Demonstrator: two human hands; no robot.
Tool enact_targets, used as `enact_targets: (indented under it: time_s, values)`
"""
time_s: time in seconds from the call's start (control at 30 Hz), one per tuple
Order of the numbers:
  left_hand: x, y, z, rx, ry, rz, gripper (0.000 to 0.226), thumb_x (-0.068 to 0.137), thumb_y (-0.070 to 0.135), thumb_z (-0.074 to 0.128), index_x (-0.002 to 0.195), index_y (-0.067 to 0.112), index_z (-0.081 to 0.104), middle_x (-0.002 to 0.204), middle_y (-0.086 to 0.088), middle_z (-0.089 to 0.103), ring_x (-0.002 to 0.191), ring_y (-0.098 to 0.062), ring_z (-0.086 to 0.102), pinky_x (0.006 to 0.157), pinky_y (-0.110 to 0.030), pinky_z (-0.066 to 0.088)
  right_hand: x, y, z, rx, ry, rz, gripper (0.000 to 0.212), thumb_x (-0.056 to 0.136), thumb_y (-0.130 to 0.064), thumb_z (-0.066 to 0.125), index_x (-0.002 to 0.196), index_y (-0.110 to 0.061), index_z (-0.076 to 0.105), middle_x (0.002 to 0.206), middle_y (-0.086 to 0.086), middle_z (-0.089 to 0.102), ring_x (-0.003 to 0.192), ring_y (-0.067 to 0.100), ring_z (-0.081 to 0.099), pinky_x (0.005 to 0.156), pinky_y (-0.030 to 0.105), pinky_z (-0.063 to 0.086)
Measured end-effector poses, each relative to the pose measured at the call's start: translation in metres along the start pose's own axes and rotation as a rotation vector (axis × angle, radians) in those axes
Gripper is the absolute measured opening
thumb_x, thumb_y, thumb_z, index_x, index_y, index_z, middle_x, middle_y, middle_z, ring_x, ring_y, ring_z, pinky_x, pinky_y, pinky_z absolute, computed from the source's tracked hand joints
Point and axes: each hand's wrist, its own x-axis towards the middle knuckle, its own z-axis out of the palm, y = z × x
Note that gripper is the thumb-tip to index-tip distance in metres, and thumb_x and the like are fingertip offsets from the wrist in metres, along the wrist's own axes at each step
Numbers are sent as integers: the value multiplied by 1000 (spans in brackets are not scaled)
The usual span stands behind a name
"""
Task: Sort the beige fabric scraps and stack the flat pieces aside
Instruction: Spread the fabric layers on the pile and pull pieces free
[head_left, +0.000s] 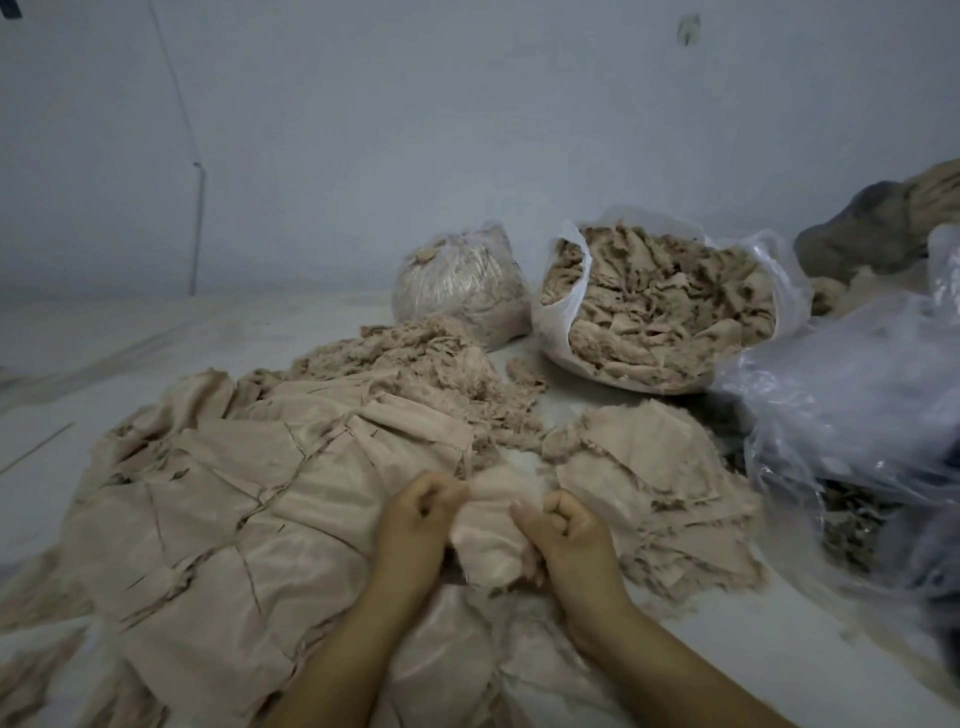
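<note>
A small beige fabric scrap (488, 540) hangs between both hands just above the floor. My left hand (418, 512) grips its left edge with curled fingers. My right hand (561, 525) grips its right edge the same way. Under and left of the hands spreads a wide layer of flat beige pieces (223, 519) overlapping one another. To the right lies a lower stack of flat frayed pieces (654, 467). Behind them sits a heap of shredded beige scraps (426, 369).
An open white plastic bag (558, 312) full of crumpled scraps stands at the back, beside a tied clear bag (457, 280). Loose clear plastic sheeting (852, 405) covers the right side. A pale wall (363, 130) rises behind.
</note>
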Motion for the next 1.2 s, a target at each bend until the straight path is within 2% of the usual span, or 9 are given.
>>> enact_targets:
  time_s: [0.33,0.47,0.57,0.6,0.77,0.9,0.97,1.07,1.2]
  values:
    - [-8,35,-6,919,191,563,26,93,37,42,83,24,62,78,14,62,81,-11,62,101,-40,21,3,4,-2,-148,27,-24,26,91,-9,60,67,-12,52,51,-3,38,51,12,34,48,24,32]
    - [2,43,1,420,-279,71,46,81,58,56,121,40,43,92,16,63,84,2,58,76,-19,44,2,0,-5,-118,11,-70,22,93,-17,60,71,-15,61,61,6,48,59,20,41,54,31,37]
    - [9,32,7,39,-382,-227,9,91,30,60,87,22,63,55,8,46,41,-3,40,41,-17,33,2,0,-5,-120,-16,-89,24,94,-17,59,70,-19,63,61,3,54,58,18,45,53,29,39]
    - [9,27,10,-99,-333,-288,22,95,24,54,75,17,59,49,7,37,36,-4,30,35,-17,25,2,1,-6,-119,-14,-89,22,93,-18,60,71,-16,63,61,2,53,58,17,45,53,27,39]
    - [19,14,6,-313,-53,-256,29,100,21,43,83,7,62,75,-9,68,66,-17,65,62,-27,52,8,3,-10,-121,48,-80,24,94,-16,58,70,-12,62,50,-6,49,43,6,39,42,16,34]
    - [18,11,3,-350,-58,-244,29,100,26,43,94,11,66,87,-5,74,80,-13,70,67,-23,54,6,-3,-10,-194,79,-85,51,91,-49,48,52,-18,59,49,-6,50,46,3,45,47,11,37]
    - [15,14,4,-337,-53,-261,30,100,27,43,95,10,67,91,-9,74,84,-17,71,71,-28,55,3,-6,-7,-224,-9,-118,51,82,-55,48,65,-9,62,61,-6,56,56,1,51,56,8,41]
    - [9,19,3,-540,-153,-357,42,99,36,43,100,3,69,94,-17,72,88,-28,71,74,-36,56,-1,-5,-1,-81,-191,7,32,80,-39,64,95,-11,63,70,3,59,65,15,56,58,19,46]
    - [1,17,2,-398,-259,-257,51,74,63,63,85,13,68,73,-6,72,68,-19,69,59,-27,53,-4,-2,2,-214,-130,-34,11,92,-16,60,84,-10,62,68,5,54,66,20,47,61,29,39]
